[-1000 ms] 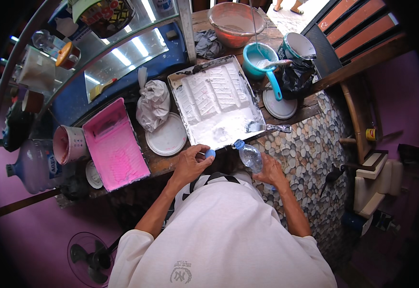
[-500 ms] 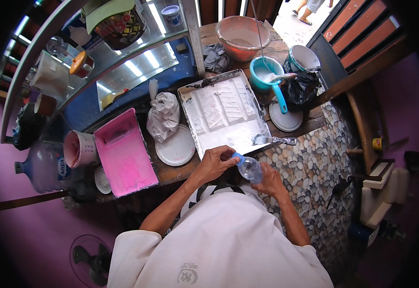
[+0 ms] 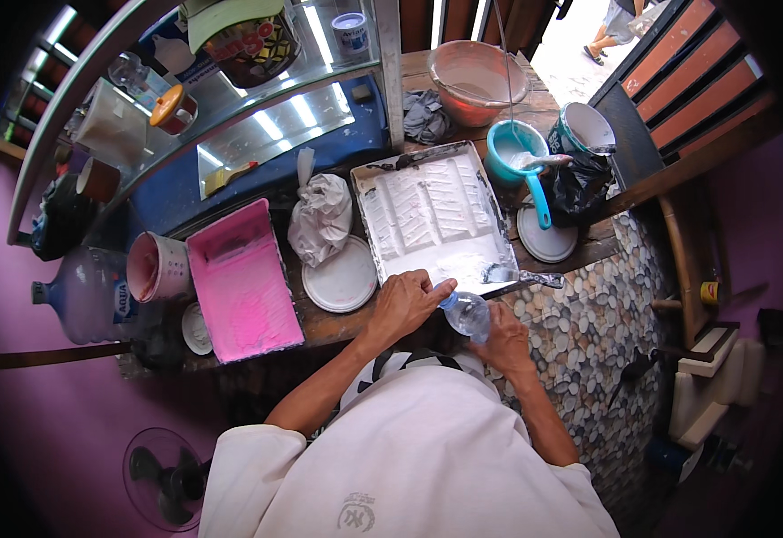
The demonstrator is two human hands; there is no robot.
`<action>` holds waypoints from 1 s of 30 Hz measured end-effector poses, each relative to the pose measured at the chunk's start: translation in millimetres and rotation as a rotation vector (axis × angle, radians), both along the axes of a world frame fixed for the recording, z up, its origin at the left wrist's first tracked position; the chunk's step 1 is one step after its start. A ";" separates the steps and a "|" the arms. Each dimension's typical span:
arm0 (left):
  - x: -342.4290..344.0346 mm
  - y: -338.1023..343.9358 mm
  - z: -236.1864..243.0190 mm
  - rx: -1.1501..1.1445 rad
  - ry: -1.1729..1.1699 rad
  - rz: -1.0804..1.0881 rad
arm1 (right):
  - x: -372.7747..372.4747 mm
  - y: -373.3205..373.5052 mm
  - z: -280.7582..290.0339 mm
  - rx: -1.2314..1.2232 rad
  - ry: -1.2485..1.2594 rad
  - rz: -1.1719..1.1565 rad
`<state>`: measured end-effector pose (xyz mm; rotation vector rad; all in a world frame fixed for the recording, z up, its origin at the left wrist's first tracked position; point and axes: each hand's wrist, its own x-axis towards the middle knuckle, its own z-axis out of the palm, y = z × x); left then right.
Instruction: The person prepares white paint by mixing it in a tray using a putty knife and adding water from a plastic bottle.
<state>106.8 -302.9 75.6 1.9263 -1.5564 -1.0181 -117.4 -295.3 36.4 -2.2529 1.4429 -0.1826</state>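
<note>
Close in front of my body I hold a small clear plastic bottle (image 3: pixel 470 316), tilted, its blue cap toward my left. My left hand (image 3: pixel 406 303) is closed on the cap, which the fingers partly cover. The bottle's lower end sits in my right hand (image 3: pixel 502 339), the fingers wrapped round it. Just beyond my hands lies a paint tray (image 3: pixel 389 262) coated in white paint, with a paint-smeared brush (image 3: pixel 526 276) across its near right corner. Left of it are a round white lid (image 3: pixel 339 276) and a knotted whitish plastic bag (image 3: pixel 321 220).
A pink paint tray (image 3: pixel 246 296) and a paint bucket (image 3: pixel 160 267) stand at left. Beyond the white tray are an orange-brown basin (image 3: pixel 476 85), a turquoise dipper (image 3: pixel 510 166) with a brush, and another bucket (image 3: pixel 581 125). A glass cabinet (image 3: pixel 257 99) borders the far left.
The view has shifted slightly, moving the scene right in the picture. My left hand has turned on the bottle's cap, its thumb now extended over it. My right hand keeps hold of the bottle.
</note>
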 end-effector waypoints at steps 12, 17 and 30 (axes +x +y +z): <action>15.3 11.6 -27.2 -0.174 -0.379 -0.243 | 18.5 -0.4 21.9 0.051 0.009 0.045; 14.9 4.2 28.3 -0.030 -0.107 -0.135 | 18.5 0.6 18.8 0.016 -0.028 0.010; 49.1 -9.8 81.3 -0.228 0.391 -0.610 | 11.2 -36.7 82.7 0.487 -0.233 0.323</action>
